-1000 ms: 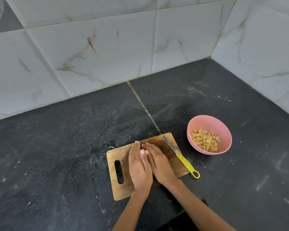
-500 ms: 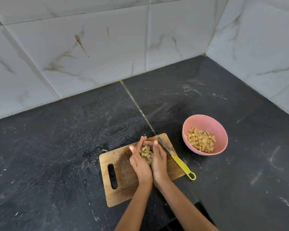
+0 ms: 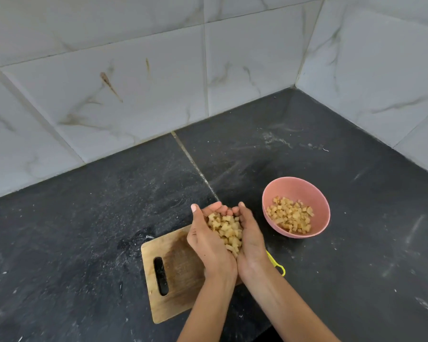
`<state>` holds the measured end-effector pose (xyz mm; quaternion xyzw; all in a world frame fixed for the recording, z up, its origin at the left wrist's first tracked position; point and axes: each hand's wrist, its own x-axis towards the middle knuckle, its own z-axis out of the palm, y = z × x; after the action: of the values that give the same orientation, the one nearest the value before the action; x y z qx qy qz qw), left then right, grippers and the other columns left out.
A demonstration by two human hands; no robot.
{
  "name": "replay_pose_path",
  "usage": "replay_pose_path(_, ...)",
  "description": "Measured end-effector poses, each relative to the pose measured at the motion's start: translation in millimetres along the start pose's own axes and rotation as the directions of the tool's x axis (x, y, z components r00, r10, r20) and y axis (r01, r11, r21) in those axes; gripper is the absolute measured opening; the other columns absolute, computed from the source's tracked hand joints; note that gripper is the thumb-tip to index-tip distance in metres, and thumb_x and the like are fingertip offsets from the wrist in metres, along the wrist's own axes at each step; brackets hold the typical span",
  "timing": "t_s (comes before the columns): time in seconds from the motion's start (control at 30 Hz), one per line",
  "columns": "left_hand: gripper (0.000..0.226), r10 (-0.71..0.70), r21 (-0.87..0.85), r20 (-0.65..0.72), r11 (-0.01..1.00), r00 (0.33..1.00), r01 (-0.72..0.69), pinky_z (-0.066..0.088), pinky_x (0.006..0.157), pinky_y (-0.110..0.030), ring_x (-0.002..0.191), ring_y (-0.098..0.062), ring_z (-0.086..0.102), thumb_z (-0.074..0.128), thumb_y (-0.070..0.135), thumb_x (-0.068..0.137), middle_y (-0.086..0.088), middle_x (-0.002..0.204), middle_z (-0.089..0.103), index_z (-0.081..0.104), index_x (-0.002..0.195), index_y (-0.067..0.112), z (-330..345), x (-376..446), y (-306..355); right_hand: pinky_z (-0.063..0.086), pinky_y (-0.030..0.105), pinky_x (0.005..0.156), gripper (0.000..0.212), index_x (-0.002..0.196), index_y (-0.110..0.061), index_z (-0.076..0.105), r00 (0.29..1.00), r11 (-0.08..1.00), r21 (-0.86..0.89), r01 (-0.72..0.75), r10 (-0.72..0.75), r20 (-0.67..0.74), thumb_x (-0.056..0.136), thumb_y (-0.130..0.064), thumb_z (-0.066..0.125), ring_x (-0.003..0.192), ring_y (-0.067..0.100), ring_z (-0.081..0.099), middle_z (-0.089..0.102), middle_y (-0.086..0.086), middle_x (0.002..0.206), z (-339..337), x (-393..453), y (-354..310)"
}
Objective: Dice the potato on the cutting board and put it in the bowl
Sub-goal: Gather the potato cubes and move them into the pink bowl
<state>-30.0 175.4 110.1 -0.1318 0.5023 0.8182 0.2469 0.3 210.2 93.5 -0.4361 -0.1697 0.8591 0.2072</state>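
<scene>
Diced potato [image 3: 226, 229] is cupped between left hand [image 3: 208, 240] and right hand [image 3: 251, 239]; cubes could be spilled through the grip before the bowl [image 3: 314, 193] is reached.

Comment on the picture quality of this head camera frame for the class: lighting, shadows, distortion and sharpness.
Head view: soft, even light, no glare; only faint shadows beside the pink bowl and cutting board. Wide-angle distortion bows the wall tile seams. The potato dice cupped in the left hand and right hand look slightly soft.
</scene>
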Motion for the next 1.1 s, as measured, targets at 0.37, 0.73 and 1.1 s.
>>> replay_pose_path(0.37, 0.042, -0.385, -0.037, 0.089, 0.920, 0.919, 0.389, 0.054, 0.065, -0.033, 0.060, -0.020, 0.064, 0.053, 0.041, 0.093, -0.003, 0.060, 0.062, 0.059, 0.060, 0.014, 112.7, -5.2, -41.5, 0.055, 0.032, 0.059, 0.044, 0.098, -0.009, 0.069, 0.925, 0.972, 0.016, 0.233, -0.217, -0.311, 0.092, -0.050, 0.053, 0.077, 0.026, 0.071, 0.074, 0.010, 0.089, -20.1, 2.7, -117.2)
replay_pose_path(0.73, 0.044, -0.439, -0.050, 0.115, 0.893, 0.891, 0.446, 0.048, 0.068, -0.029, 0.056, -0.013, 0.057, 0.050, 0.034, 0.095, 0.003, 0.050, 0.058, 0.054, 0.055, 0.017, 121.7, 13.1, -58.0, 0.037, 0.021, 0.043, 0.049, 0.062, -0.010, 0.050, 0.720, 0.738, -0.296, 0.606, -0.667, -0.191, 0.100, -0.041, 0.044, 0.045, 0.010, 0.039, 0.047, 0.000, 0.058, -49.2, 37.6, -148.7)
replay_pose_path(1.1, 0.048, -0.438, 0.085, 0.186, 0.899, 0.880, 0.430, 0.047, 0.074, -0.029, 0.055, -0.010, 0.058, 0.046, 0.030, 0.099, 0.004, 0.051, 0.057, 0.060, 0.055, 0.018, 118.0, 11.1, -61.9, 0.034, 0.014, 0.048, 0.053, 0.063, -0.011, 0.052, 0.737, 0.509, -0.649, 0.566, -0.666, 0.120, 0.103, -0.041, 0.032, 0.048, 0.004, 0.041, 0.045, -0.008, 0.051, -75.9, 47.1, -164.1)
